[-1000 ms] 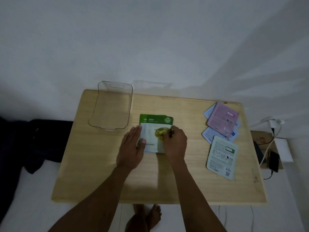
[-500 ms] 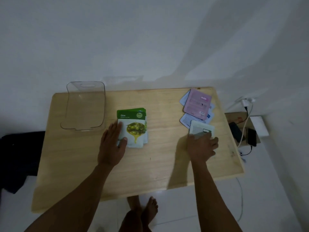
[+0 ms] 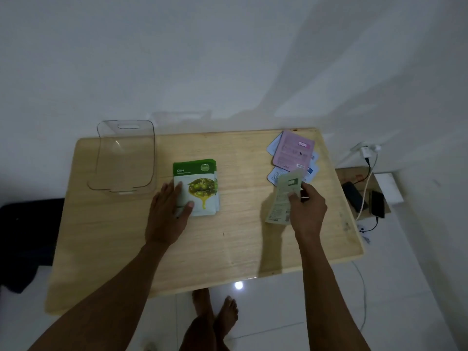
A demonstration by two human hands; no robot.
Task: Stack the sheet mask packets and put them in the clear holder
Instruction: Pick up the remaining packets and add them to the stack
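Note:
A small stack of sheet mask packets (image 3: 200, 186), a green olive one on top, lies mid-table. My left hand (image 3: 168, 212) rests flat on its left edge, thumb on the lower corner. My right hand (image 3: 307, 209) pinches a pale green packet (image 3: 283, 196) and holds it tilted above the table, back side showing. Behind it lie a pink packet (image 3: 293, 152) and pale blue packets (image 3: 274, 177), overlapping at the far right. The clear holder (image 3: 125, 158) stands empty at the far left of the table.
The wooden table (image 3: 228, 236) stands against a white wall. To the right, on the floor, a box holds phones (image 3: 377, 203) and a charger cable (image 3: 367, 171). A dark cloth (image 3: 22, 244) lies left of the table. My bare feet (image 3: 215, 315) show below the front edge.
My right hand left the olive stack, reached right to the pale green packet and has lifted it off the table. The left hand stayed on the stack. The camera view shifted right.

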